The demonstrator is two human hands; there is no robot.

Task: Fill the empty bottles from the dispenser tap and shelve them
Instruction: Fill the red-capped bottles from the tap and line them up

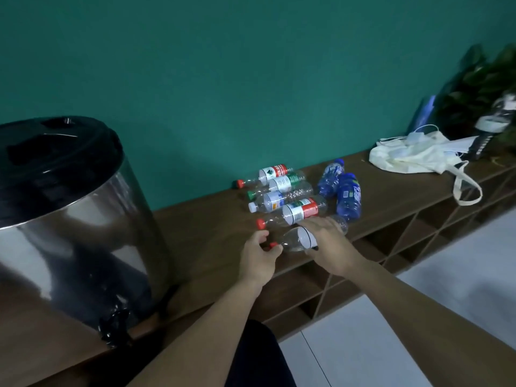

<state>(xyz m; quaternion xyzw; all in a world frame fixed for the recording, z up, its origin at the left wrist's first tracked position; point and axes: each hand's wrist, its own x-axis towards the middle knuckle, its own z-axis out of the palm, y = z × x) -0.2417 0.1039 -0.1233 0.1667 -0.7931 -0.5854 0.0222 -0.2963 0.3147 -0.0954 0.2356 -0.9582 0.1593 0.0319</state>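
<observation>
Left hand: thumb and fingertips pinching red cap of clear bottle. Right hand: fingers curved over bottle's label end, gripping body. Bottle lying sideways at front edge of tabletop, cap toward left. Six more empty bottles lying just behind, two of them blue. Steel dispenser at left, black tap low at front.
</observation>
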